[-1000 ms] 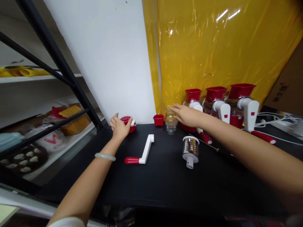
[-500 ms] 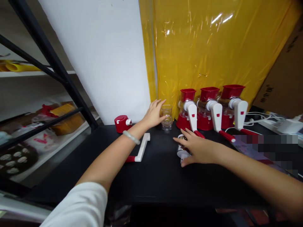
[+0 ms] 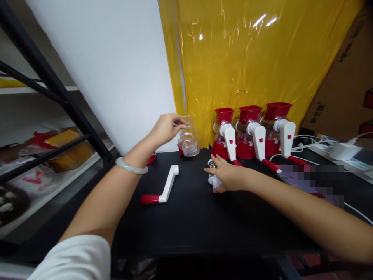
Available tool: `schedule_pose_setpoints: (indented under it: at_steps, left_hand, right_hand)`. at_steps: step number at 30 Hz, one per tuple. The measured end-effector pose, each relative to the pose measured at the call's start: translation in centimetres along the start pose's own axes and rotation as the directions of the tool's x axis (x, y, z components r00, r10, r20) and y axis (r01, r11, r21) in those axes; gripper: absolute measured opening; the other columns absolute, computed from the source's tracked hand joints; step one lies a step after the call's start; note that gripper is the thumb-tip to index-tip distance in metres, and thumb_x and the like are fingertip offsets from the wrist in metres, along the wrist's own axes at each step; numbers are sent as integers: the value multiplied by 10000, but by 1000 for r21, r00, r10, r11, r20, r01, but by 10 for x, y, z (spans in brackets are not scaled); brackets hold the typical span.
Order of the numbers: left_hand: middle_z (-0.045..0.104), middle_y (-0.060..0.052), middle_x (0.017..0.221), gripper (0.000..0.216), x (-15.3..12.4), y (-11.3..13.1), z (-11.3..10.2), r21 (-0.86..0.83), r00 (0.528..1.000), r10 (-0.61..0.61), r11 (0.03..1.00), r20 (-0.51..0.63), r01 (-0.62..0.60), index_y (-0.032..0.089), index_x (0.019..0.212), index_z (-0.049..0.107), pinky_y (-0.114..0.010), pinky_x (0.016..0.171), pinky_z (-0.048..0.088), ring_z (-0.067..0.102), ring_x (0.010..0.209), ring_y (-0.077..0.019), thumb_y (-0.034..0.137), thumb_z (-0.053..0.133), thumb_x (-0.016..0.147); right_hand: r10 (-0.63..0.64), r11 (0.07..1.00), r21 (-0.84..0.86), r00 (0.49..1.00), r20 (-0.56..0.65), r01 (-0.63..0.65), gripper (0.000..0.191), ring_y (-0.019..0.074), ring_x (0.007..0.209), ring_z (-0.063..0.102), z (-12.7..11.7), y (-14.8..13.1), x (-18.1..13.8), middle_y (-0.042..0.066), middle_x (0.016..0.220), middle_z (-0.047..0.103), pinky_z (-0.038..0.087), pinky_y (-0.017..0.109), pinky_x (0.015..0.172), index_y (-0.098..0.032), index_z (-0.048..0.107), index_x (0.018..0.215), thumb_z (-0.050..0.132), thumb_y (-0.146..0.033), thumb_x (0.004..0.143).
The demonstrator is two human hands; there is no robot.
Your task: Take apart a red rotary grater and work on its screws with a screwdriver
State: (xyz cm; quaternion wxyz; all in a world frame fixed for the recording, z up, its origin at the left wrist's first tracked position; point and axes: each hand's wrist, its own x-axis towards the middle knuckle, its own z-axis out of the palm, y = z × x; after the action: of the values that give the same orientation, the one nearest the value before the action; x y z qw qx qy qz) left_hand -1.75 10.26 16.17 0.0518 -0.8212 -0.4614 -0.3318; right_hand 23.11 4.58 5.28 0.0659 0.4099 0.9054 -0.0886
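Observation:
My left hand is closed on the upper part of a clear plastic grater housing, above the back of the black table. Behind it, mostly hidden by my hand and the housing, is a red grater base. My right hand has its fingers and thumb around a grater drum with a white end, low at the table; the palm hides part of it. Between my arms lies a white crank handle with a red grip.
Three assembled red rotary graters, the left one among them, stand against the yellow-wrapped stack. White cables and a charger lie at the right. A black-framed shelf rises on the left.
My left hand has closed on the clear housing and shifted it left, towards the red base. My right hand has closed in around the drum. The camera view has turned slightly right.

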Motion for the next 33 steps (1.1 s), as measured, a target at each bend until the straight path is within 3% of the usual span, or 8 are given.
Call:
schedule_pose_setpoints:
  at_steps: [4, 7, 15, 19, 22, 25, 28, 33]
  left_hand:
    - [759, -40, 871, 103, -11, -7, -59, 63, 995, -97, 993, -35, 99, 180, 868, 750, -312, 851, 506, 687, 853, -170, 262, 712, 820]
    - [756, -46, 842, 103, -23, -25, -69, 108, 986, -169, 980, -7, 169, 174, 832, 750, -323, 839, 507, 684, 830, -181, 268, 723, 798]
    - [759, -76, 881, 64, -51, -84, -16, 149, 965, -256, 958, 56, 246, 166, 804, 743, -321, 801, 528, 697, 834, -208, 191, 686, 786]
    - [758, -88, 893, 96, -55, -101, 3, 142, 970, -228, 966, 84, 215, 159, 816, 742, -325, 804, 526, 703, 860, -226, 223, 676, 789]
    - [759, -79, 894, 106, -55, -109, 10, 146, 971, -220, 968, 91, 205, 175, 820, 742, -333, 811, 523, 700, 851, -227, 242, 666, 789]
    - [759, -79, 897, 105, -55, -114, 14, 147, 971, -223, 967, 84, 209, 185, 816, 738, -337, 812, 521, 696, 847, -229, 249, 660, 789]
    - [759, -77, 902, 99, -53, -114, 14, 143, 972, -220, 968, 87, 206, 190, 801, 729, -329, 815, 518, 694, 854, -224, 256, 655, 788]
    - [762, -77, 911, 119, -50, -111, 13, 145, 970, -205, 972, 134, 185, 186, 820, 719, -319, 814, 512, 692, 867, -220, 260, 629, 793]
  right_hand:
    - [2, 1000, -19, 1000, 2, -2, 937, 469, 1501, 95, -3, 11, 50, 275, 1618, 163, 255, 556, 1183, -160, 390, 1518, 794, -439, 719]
    - [-67, 996, -63, 996, -61, 63, 801, 412, 1507, 176, -2, 21, 85, 296, 1585, 244, 241, 472, 1210, -89, 415, 1496, 730, -330, 799]
    - [-182, 968, -213, 960, -212, 136, 563, 336, 1509, 233, 3, 20, 123, 254, 1543, 367, 253, 453, 1214, -65, 495, 1431, 509, -90, 869]
    - [37, 976, -196, 957, -289, -97, 606, 405, 1466, 306, 5, 16, 123, 363, 1526, 299, 363, 503, 1138, 36, 360, 1478, 444, -83, 891]
    - [170, 973, -109, 949, -267, -205, 587, 393, 1370, 465, 4, 17, 121, 373, 1497, 340, 471, 488, 1027, 0, 343, 1495, 348, -64, 911]
    - [144, 980, -95, 951, -275, -176, 671, 394, 1435, 370, 1, 15, 124, 354, 1545, 269, 377, 495, 1123, -3, 292, 1518, 498, -168, 901]
    - [41, 989, -120, 930, -365, -90, 752, 377, 1506, 213, -4, 8, 138, 287, 1595, 229, 245, 508, 1200, -32, 286, 1527, 578, -298, 887]
    - [-65, 994, -107, 900, -431, 20, 424, 290, 1357, 438, -14, -4, 175, 181, 1442, 515, 265, 523, 1164, -145, 551, 1349, 404, -213, 958]
